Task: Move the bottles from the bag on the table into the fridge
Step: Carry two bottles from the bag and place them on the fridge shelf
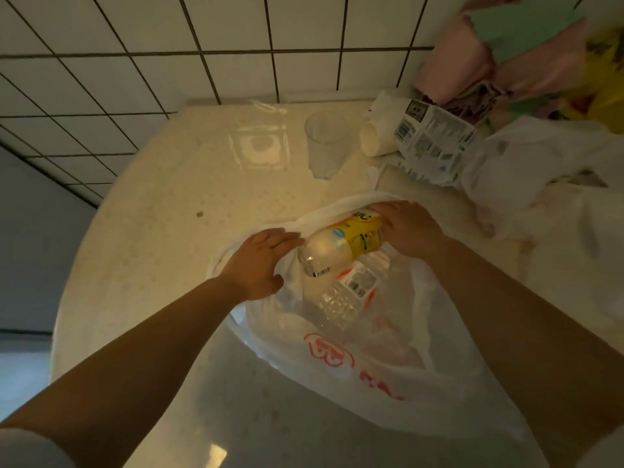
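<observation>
Hands first: the right hand (407,228) curls over the top end of the yellow bottle (341,246), apparently gripping it, while the left hand (260,261), fingers straight, presses the bag's (456,359) rim aside near the bottle's base. Going down in size: the table (162,204) carries the bag, which lies open and holds both bottles; the yellow bottle lies tilted on top of the clear bottle (347,295). A cup (326,143) and a carton (429,136) stand beyond. No fridge shows. The step looks like the first pull-out; next, lift the yellow bottle free of the plastic without snagging.
</observation>
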